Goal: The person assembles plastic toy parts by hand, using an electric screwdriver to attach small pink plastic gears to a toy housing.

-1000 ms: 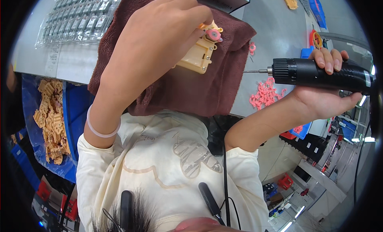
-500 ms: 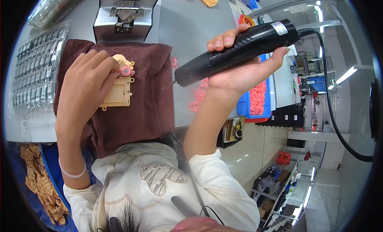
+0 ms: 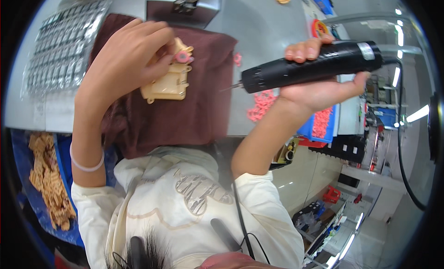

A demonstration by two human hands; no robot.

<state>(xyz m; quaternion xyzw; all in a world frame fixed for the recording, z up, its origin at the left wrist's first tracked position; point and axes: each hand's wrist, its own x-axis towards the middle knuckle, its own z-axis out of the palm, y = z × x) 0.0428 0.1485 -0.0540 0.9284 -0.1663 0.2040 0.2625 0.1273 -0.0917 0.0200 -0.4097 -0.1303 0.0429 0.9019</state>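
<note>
My left hand (image 3: 127,56) is closed on the upper left side of a cream plastic housing (image 3: 169,85), which lies on a folded brown towel (image 3: 206,93). A small round pink piece (image 3: 183,56) with a grey centre sits at the housing's upper end, by my thumb and fingertips. What those fingers pinch underneath is hidden. In my right hand (image 3: 310,94) is a black electric screwdriver (image 3: 270,75), lying nearly level across the palm with the thumb stretched out. Its thin bit points left over the towel's right edge, apart from the housing.
Clear trays of small dark parts (image 3: 62,51) lie at left. A metal device (image 3: 185,10) stands behind the towel. Loose pink pieces (image 3: 261,105) are near my right forearm, more in a blue bin (image 3: 303,129). Cream parts (image 3: 46,181) fill a blue-lined container. The screwdriver's cord (image 3: 401,144) hangs right.
The whole view has shifted, so the bench things appear higher and farther right. The screwdriver has turned more level. My left hand stays on the housing.
</note>
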